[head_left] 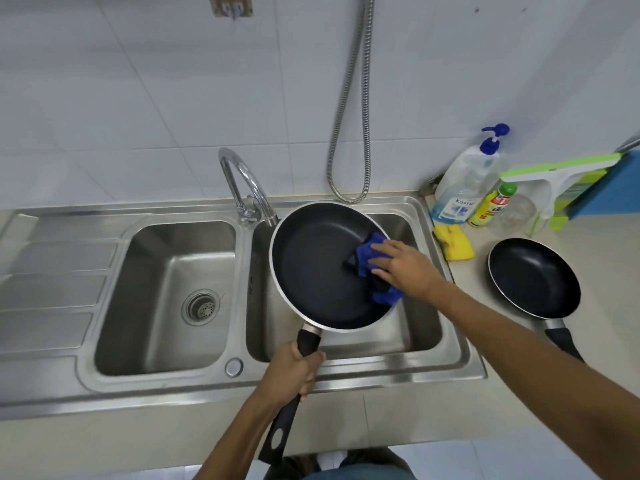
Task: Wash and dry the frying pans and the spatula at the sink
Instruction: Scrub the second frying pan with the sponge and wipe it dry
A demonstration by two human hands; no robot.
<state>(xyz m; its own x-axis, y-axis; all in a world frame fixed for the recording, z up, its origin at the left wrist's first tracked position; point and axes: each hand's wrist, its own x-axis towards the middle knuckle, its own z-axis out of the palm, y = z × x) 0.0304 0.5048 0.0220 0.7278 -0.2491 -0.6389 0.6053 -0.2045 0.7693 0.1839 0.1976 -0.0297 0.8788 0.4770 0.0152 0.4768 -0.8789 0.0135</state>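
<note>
Frying pans: 2. Large pan (311,271) over the sink (460,358), small pan (533,277) right of it. Blue cloth (367,251): 1. Bottles right of the sink: pump bottle (464,181), yellow bottle (491,206), possibly a third, clear.

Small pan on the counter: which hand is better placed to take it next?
Probably right: the right hand lies nearer the small pan; the left hand grips the large pan by its handle.

beige counter (606,258) holds a small frying pan (533,277), yellow sponge (453,242), pump bottle (464,188), yellow bottle (491,206), squeegee (554,171).

Second pan's handle (561,338) end behind right forearm (502,323); hose (350,109) top off-frame
</note>
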